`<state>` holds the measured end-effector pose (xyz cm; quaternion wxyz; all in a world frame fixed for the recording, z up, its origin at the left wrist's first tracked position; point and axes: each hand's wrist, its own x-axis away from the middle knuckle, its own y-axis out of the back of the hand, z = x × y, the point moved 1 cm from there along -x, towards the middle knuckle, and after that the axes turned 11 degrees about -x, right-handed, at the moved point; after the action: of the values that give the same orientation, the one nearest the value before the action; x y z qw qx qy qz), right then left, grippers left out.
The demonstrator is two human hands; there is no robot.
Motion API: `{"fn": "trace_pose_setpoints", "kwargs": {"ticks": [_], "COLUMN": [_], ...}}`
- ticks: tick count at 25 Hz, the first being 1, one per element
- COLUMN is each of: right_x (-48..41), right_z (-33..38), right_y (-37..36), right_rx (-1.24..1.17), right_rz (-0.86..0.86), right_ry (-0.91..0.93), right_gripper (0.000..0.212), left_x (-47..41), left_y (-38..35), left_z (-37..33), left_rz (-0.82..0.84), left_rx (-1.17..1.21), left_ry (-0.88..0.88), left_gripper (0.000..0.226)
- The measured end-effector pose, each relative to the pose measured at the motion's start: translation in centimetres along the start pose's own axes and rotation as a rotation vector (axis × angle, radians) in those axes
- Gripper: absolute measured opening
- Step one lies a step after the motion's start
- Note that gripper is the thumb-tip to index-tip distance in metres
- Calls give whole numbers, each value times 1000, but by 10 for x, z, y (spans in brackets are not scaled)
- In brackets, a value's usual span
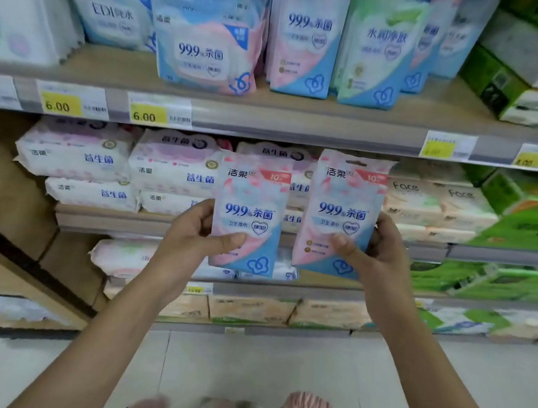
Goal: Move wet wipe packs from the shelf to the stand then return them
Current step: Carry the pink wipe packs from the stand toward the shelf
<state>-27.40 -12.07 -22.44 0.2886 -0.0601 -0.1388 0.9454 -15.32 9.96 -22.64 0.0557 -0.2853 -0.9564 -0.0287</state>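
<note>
Facing a tall store shelf unit (272,121) stocked with tissue and wipe products, a person stands with both bare arms raised in front of the middle shelves. On the top shelf visible, soft packs of wet wipes (307,33) stand upright in rows above yellow price tags (145,114). Below them lie stacked white tissue bundles (74,155), with green boxes (532,213) off to the right. The left hand (194,231) grips a pink and blue wet wipe pack (248,215) by its lower left edge, thumb across the front. The right hand (378,250) grips a matching second pack (342,214) by its lower right side, held slightly higher. Both packs are upright, side by side, close but not touching, in the air before the shelves.
</note>
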Motion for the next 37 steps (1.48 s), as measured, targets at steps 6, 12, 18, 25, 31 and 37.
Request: {"fn": "trace_pose_setpoints", "kwargs": {"ticks": [6, 12, 18, 25, 31, 37], "right_x": [-40, -62, -104, -166, -202, -227], "right_z": [36, 83, 130, 163, 167, 166], "right_y": [-6, 32, 103, 152, 141, 124], "right_rx": [-36, -49, -70, -11, -27, 10], "right_rz": [-70, -149, -133, 68, 122, 105], "right_ry": [153, 283, 352, 287, 245, 189], "right_gripper": [39, 43, 52, 54, 43, 44], "left_x": [-58, -97, -135, -164, -205, -234], "left_y": [-22, -75, -165, -240, -253, -254], "left_z": [-68, -107, -124, -146, -166, -166], "left_rz": [89, 164, 74, -280, -401, -550], "left_rx": [-8, -26, -33, -125, -291, -426], "left_ry": [-152, -251, -268, -349, -294, -287], "left_gripper": [56, 56, 47, 38, 27, 32]}}
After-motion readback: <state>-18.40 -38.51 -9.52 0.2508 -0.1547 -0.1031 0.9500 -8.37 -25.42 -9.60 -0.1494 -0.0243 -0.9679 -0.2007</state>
